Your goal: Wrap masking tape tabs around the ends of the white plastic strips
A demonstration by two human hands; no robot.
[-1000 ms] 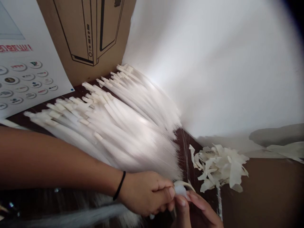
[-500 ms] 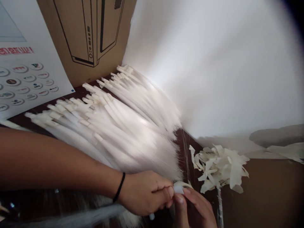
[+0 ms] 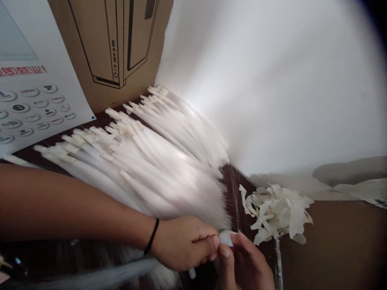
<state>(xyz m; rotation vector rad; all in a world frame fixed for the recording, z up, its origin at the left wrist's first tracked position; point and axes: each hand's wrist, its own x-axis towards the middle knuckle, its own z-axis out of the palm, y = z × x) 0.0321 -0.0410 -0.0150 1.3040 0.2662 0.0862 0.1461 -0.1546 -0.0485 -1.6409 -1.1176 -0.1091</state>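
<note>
My left hand (image 3: 186,243), with a black band at the wrist, is closed, and its thumb and forefinger pinch one end of a short white strip (image 3: 226,238) that looks like tape. The thumb and forefinger of my right hand (image 3: 246,262) grip the strip's other side. A small pale tip (image 3: 192,273) sticks out below my left fist; what it belongs to is hidden. Under my left forearm a loose bundle of fine whitish fibres (image 3: 121,276) runs towards the hand. Beyond it lie many white fibre bundles (image 3: 169,173), their far ends wrapped in cream tape.
Crumpled cream tape strips (image 3: 279,211) cluster on top of a thin clear-wrapped stick (image 3: 278,262) at right. A cardboard box (image 3: 90,48) with a printed computer case stands at the back, beside a poster with logos (image 3: 36,100). A large white sheet (image 3: 287,88) rises behind.
Both hands stay almost in place with the strip between them. The right fingertips shift slightly on the strip, and the whole view moves a little.
</note>
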